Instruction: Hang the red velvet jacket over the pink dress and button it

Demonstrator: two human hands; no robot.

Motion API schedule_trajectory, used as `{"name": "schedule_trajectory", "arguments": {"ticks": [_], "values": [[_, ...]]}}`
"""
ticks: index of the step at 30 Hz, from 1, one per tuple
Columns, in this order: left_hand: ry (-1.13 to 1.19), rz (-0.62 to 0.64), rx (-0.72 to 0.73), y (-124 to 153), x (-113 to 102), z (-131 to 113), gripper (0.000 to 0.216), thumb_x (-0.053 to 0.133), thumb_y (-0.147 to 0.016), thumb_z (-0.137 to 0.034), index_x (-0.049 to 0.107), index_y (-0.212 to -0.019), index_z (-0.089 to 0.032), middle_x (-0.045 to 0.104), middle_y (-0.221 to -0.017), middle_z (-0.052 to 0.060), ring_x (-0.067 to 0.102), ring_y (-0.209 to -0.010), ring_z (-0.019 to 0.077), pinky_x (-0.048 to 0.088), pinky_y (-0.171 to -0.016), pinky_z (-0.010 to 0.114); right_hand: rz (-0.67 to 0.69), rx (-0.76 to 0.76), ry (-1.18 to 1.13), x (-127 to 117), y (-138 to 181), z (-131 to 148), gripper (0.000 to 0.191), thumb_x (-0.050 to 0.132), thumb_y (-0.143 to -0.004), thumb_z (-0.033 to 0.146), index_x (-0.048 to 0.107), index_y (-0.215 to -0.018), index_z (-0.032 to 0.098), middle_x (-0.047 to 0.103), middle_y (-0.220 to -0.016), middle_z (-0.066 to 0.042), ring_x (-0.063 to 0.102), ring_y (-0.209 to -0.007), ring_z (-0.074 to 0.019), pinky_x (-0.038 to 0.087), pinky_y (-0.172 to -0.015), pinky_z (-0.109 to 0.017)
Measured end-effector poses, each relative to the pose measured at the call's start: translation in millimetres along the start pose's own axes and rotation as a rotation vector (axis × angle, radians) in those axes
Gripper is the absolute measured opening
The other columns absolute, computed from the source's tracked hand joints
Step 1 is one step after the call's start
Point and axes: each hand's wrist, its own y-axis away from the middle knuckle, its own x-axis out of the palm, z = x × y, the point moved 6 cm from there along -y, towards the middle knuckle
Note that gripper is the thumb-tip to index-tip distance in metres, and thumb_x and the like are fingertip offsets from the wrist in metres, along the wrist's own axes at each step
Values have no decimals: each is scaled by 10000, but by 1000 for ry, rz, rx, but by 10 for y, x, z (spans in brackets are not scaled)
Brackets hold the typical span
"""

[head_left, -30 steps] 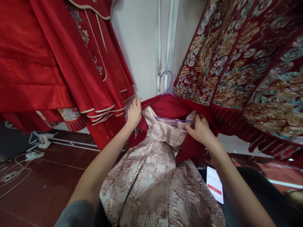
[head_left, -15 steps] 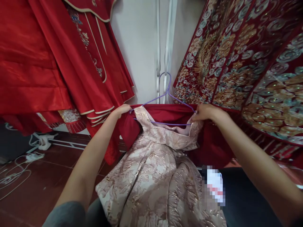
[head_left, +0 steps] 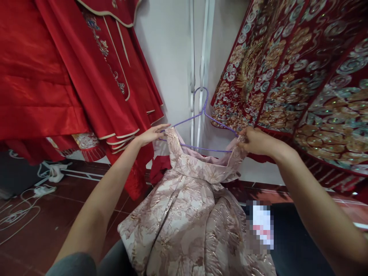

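Observation:
A pale pink and gold brocade dress [head_left: 184, 203] hangs in front of me by its wide shoulder straps on a thin purple hanger [head_left: 188, 122]. At the left strap my left hand [head_left: 151, 135] closes its fingertips on the strap's outer edge and the hanger's end. My right hand [head_left: 257, 142] pinches the other strap, where the hanger's right end goes into it. Below the hands, the dress's body drops toward my lap. Dark red cloth [head_left: 159, 168] lies bunched behind the bodice, mostly hidden by it.
Red satin garments [head_left: 115, 76] hang on the left, and a heavily embroidered dark red garment [head_left: 287, 88] on the right. Two white vertical poles [head_left: 193, 46] stand before the wall. White cables [head_left: 20, 211] lie on the tiled floor. A black surface [head_left: 299, 234] sits at lower right.
The dark red cloth that stretched behind the hanger has dropped, baring the wall there. My left hand has shifted slightly right, onto the strap's edge. My right hand stays at its strap.

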Motion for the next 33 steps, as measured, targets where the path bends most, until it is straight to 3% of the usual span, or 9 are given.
{"name": "schedule_trajectory", "arguments": {"ticks": [6,11,15,18,20,22,25,29,33], "values": [[-558,-263,164,10,86,-226,488,459,-864,-560,712,-1052,-188,727,-1008,29,642,-925,214,444,-815,261,-104,82,12,-94,205,6,300,473,-846,189,648,-1087,153,702,-959,-137,658,-929,-267,469,-843,-357],[-769,-387,226,152,112,-271,490,387,-911,-529,722,-1056,-201,745,-927,36,651,-793,188,401,-678,235,-212,91,28,-139,248,-36,276,501,-851,274,693,-1034,196,710,-892,-143,656,-820,-287,464,-738,-379],[-833,-493,118,305,1,-70,539,315,-937,-480,732,-883,-143,714,-726,67,599,-639,169,350,-610,248,-333,-18,-4,-102,255,-168,277,455,-880,277,659,-1034,172,703,-921,-159,649,-815,-296,452,-727,-371],[-907,-389,-44,436,47,192,470,360,-918,-415,696,-730,-147,659,-638,96,573,-613,189,342,-634,268,-383,-27,-19,58,364,-331,310,360,-909,267,609,-1050,147,692,-966,-177,655,-850,-306,461,-735,-378],[-902,-234,-97,521,199,305,373,422,-886,-380,687,-732,-168,650,-654,102,588,-648,211,344,-654,277,-224,40,36,314,486,-425,331,313,-918,283,601,-1017,153,694,-906,-192,665,-793,-323,462,-692,-401],[-899,-60,-77,588,431,300,288,473,-852,-358,684,-747,-192,645,-667,98,599,-676,231,350,-661,290,11,129,96,613,667,-481,317,319,-906,304,612,-912,182,693,-791,-179,668,-717,-340,457,-631,-416],[-938,110,45,625,806,69,253,501,-830,-348,665,-702,-204,635,-667,94,604,-723,247,375,-683,310,54,35,82,770,917,-336,236,367,-882,289,596,-888,233,695,-782,-117,671,-739,-317,465,-642,-411],[-929,86,366,506,1215,-497,313,441,-887,-366,677,-795,-182,649,-820,119,579,-911,259,414,-787,345,-107,-112,-38,539,1005,-66,193,380,-884,301,549,-915,212,664,-880,-113,646,-802,-288,480,-679,-402],[-911,36,627,252,1582,-852,295,446,-895,-312,681,-828,-147,578,-1211,145,491,-1154,278,367,-988,424,-314,-196,-191,217,939,155,203,373,-905,337,511,-952,195,593,-961,-135,599,-898,-266,479,-780,-393]]}}
